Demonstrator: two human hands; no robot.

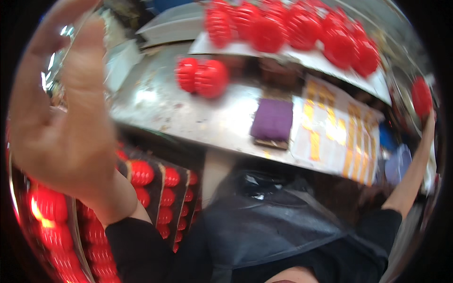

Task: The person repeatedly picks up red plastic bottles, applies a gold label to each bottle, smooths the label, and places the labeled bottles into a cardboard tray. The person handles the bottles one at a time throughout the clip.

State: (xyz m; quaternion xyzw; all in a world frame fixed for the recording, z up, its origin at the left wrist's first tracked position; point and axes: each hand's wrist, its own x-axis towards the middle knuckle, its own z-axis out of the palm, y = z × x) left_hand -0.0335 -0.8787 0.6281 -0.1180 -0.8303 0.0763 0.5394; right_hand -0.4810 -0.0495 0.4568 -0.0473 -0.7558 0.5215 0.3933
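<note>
Closest to the camera, at the left side, your left hand (pixel 68 134) is raised with the fingers stretched upward and apart; it is blurred, and I can see nothing held in it. Below it, by your left forearm, the dark racks (pixel 157 184) carry rows of red round pieces (pixel 141 173).

Across the metal table (pixel 188 120), in front of your body, you have a purple pad (pixel 272 120), and just to the right of it a white sheet with golden strips (pixel 355 141). Somewhat farther, on the bare metal, stands a pair of red ribbed pieces (pixel 211 79). This pair lies to the right of your left hand, well apart from it, and your left hand seems the nearer one to it.

Out at the far right, your right arm is stretched long, and your right hand (pixel 430 118) appears to be closed on a red oval piece (pixel 421 96), although the fingers are too hidden to count. The piece sits at the very end of the arm; its longer axis runs away from you, roughly in line with the forearm. Your left hand is on the opposite side, so only the right one is near this piece. Behind the table's middle, more red pieces stand crowded on a white board (pixel 292 59).
</note>
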